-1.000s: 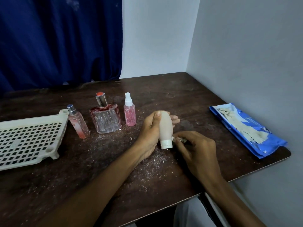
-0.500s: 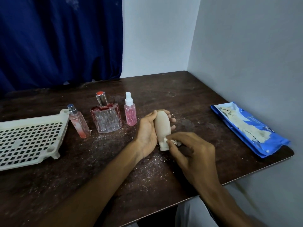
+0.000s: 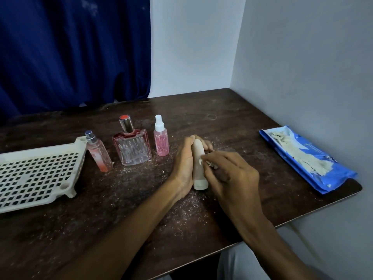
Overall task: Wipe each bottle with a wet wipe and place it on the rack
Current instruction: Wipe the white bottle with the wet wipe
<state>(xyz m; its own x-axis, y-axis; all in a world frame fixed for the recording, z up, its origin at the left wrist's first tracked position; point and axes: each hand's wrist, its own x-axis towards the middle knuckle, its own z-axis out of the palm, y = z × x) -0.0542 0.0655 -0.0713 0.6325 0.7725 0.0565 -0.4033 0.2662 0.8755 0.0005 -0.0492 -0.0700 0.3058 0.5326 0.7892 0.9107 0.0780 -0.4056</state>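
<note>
Standing cap-down on the dark wooden table [image 3: 232, 122], the beige squeeze bottle [image 3: 198, 152] sits between the two hands, its white cap [image 3: 200, 183] touching the tabletop and its rounded end pointing up. The left hand [image 3: 183, 166] grips it from the left, thumb up along the near side and fingers curled round the far side, their tips showing past the bottle's top. The right hand [image 3: 234, 178] comes in from the other side, its fingertips pinching a small, crumpled wet wipe [image 3: 211, 164] and pressing it against the middle of the bottle's right flank.

White flecks [image 3: 187, 207] are scattered over the wood under and in front of both wrists. Just left of the left hand stands a small pink spray bottle [image 3: 161, 143] with a white nozzle. Further left is a square glass perfume bottle [image 3: 132, 148] with a silver collar and red top, and beyond it a slim pink spray bottle [image 3: 99, 154] that leans to the left, its upper part just beside the corner of the rack [image 3: 38, 174]. That rack, a pale plastic grid on short legs, lies well to the left of the hands and holds no bottle. Well to the right of the right hand, near the table's edge, lies a blue wet wipe packet [image 3: 323, 170] with a strip of pale wipe spread along its top. A blue curtain [image 3: 70, 53] hangs behind the table on the left, and a grey wall [image 3: 302, 57] runs along the right.
</note>
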